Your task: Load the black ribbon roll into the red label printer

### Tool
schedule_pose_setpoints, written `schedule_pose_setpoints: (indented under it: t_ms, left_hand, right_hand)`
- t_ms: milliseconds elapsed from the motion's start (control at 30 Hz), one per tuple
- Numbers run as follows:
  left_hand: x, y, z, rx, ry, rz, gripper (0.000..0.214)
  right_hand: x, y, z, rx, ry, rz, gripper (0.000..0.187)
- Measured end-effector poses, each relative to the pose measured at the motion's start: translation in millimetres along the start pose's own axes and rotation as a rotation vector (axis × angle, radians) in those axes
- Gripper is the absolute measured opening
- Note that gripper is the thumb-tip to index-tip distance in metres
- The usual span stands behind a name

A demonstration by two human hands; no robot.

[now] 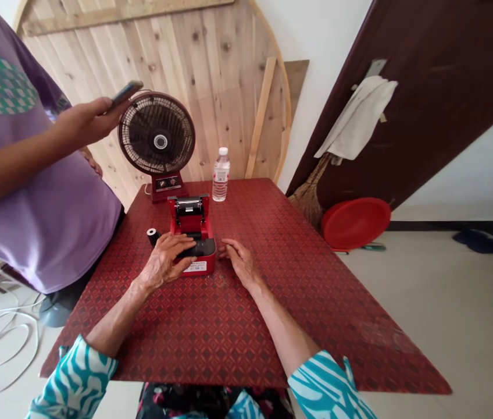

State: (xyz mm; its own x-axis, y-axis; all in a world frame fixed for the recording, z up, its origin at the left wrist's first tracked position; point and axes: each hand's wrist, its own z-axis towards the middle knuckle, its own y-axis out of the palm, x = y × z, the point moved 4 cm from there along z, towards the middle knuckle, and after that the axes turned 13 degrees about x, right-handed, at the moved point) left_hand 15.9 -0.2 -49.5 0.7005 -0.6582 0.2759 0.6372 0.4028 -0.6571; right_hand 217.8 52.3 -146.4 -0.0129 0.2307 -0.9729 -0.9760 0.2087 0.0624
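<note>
A red and black label printer (206, 264) stands on the table with its hinged lid (189, 206) raised, showing a dark roller inside the lid. My left hand (168, 256) grips the printer's left front part, fingers across the black top and thumb along the front edge above a white sticker. Just off the printer's right side is my right hand (238, 259), holding nothing, its fingers loosely bent and a little apart. A small black roll with a white core (153, 235) stands left of the printer, close to my left hand.
The patterned red table (211, 331) carries a fan (159, 139) and a water bottle (221, 177) at the back. At the left stands a person (41, 192) holding a phone (127, 92). A broom (310, 195) and red basin (356, 222) are to the right.
</note>
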Motion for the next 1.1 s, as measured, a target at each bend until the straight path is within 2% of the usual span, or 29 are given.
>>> schedule_pose_setpoints:
  t_ms: [167,300,367,467,567,667,867,967,1100]
  left_hand:
    - [0.9,-0.7,-6.8,0.083,0.136,0.142,0.029]
    - [5.5,-1.2,-10.1,0.095,0.203,0.182,0.029]
    - [7.1,-1.2,-11.6,0.112,0.2,0.19,0.029]
    - [8.6,-0.8,-14.7,0.147,0.211,0.193,0.022]
    - [9.8,-1.1,-17.3,0.17,0.219,0.197,0.015]
    - [11.8,-3.2,-17.5,0.168,0.178,0.212,0.016]
    - [18.0,-11.4,-17.7,0.244,0.168,0.26,0.015]
    - [16.5,-11.7,-18.8,0.242,0.147,0.258,0.017]
    - [10.8,-11.1,-18.8,0.19,0.133,0.212,0.02]
  right_hand:
    - [-0.1,-0.9,-2.5,0.006,0.032,0.014,0.029]
    - [-13.5,5.4,23.7,0.045,-0.013,0.041,0.035]
    - [-28.3,16.9,49.0,0.063,-0.065,0.059,0.042]
    - [-48.7,42.6,85.7,0.095,-0.049,0.074,0.048]
    - [-60.3,67.0,99.6,0.078,-0.011,0.078,0.046]
    - [-67.8,72.1,86.4,0.088,-0.096,0.075,0.045]
    - [-80.0,48.6,30.1,0.024,-0.352,-0.007,0.039]
    - [-76.2,41.4,10.2,-0.019,-0.41,-0.036,0.039]
    - [-66.2,36.8,-0.8,-0.06,-0.463,-0.101,0.042]
